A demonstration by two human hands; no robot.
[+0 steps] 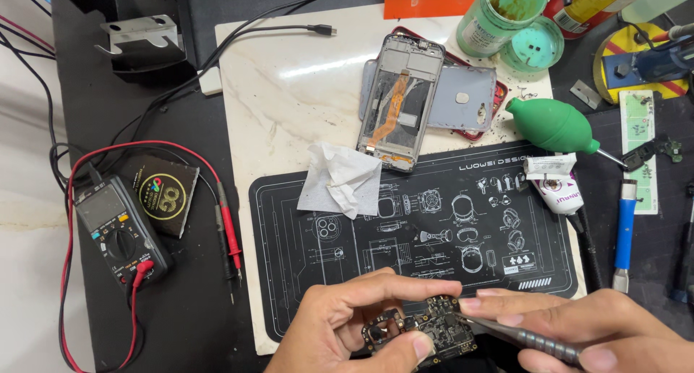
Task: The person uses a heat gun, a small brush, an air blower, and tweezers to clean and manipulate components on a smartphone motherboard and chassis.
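My left hand (347,319) pinches a small black circuit board (426,329) between thumb and fingers at the bottom middle, over the front edge of the black work mat (434,272). My right hand (593,329) grips metal tweezers (524,338), whose tip touches the board's right side. An opened phone frame (399,102) with an orange flex cable lies farther back on the white marble slab (289,84), partly over a grey back cover (463,98).
A crumpled white tissue (340,178) lies on the mat's far left corner. A multimeter (119,228) with red and black probes sits at left. At right are a green air blower (553,125), a paste tube (557,189), a blue-handled tool (624,225) and a green jar (499,11).
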